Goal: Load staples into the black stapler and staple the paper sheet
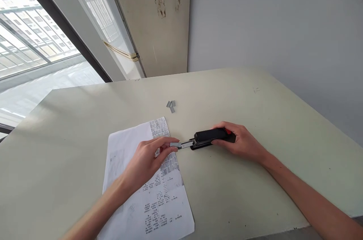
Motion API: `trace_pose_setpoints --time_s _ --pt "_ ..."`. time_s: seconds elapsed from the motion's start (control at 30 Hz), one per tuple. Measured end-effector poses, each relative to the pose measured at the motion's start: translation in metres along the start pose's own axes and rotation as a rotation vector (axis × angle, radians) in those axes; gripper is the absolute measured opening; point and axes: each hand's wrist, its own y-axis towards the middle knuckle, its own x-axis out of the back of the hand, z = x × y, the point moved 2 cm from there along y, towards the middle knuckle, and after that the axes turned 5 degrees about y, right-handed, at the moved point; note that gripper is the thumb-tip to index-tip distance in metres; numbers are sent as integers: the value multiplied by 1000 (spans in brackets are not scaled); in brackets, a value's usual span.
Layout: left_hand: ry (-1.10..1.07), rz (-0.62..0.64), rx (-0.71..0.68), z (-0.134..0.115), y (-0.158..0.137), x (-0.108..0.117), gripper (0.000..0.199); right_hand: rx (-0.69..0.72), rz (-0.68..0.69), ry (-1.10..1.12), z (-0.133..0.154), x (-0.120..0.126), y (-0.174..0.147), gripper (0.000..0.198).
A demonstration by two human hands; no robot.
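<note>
My right hand [235, 138] is wrapped round the rear of a black stapler [210, 135] with a red patch near its back end. From the stapler's front a metal staple tray [187, 144] sticks out to the left. Between thumb and fingers, my left hand [151, 153] pinches a small grey strip of staples [175, 144] at the tray's outer end. Whether the strip sits inside the tray or just touches it, I cannot tell. Beneath my left hand lie printed paper sheets [170, 217], their upper right corner densely marked.
Several loose staple strips [171, 106] lie on the pale table [241, 191] beyond the paper. A grey wall [269, 17] borders the table at the right and back. At the back stands a worn cream cabinet or door panel [161, 39], with a window [34, 32] to the left.
</note>
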Motion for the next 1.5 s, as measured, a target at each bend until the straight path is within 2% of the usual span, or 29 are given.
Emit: trace_pose_setpoints --time_s 0.2,0.6,0.8,0.9,1.07,1.33,1.5 --pt "-11 -111 8 4 5 -6 25 -3 1 9 -2 1 0 32" --pt "-26 -122 -11 7 6 -24 16 -20 4 28 -3 1 0 30" --pt "19 -89 -15 8 7 -25 22 -15 6 36 -2 1 0 30" --pt "24 -46 -40 13 5 -18 27 -13 2 26 -1 1 0 30" --pt "-34 2 -59 22 7 -4 23 -15 15 24 0 1 -1 33" --pt "-111 83 27 11 26 -5 25 -27 22 38 0 2 0 29" --pt "-104 120 46 12 28 -4 24 -19 23 37 1 1 1 31"
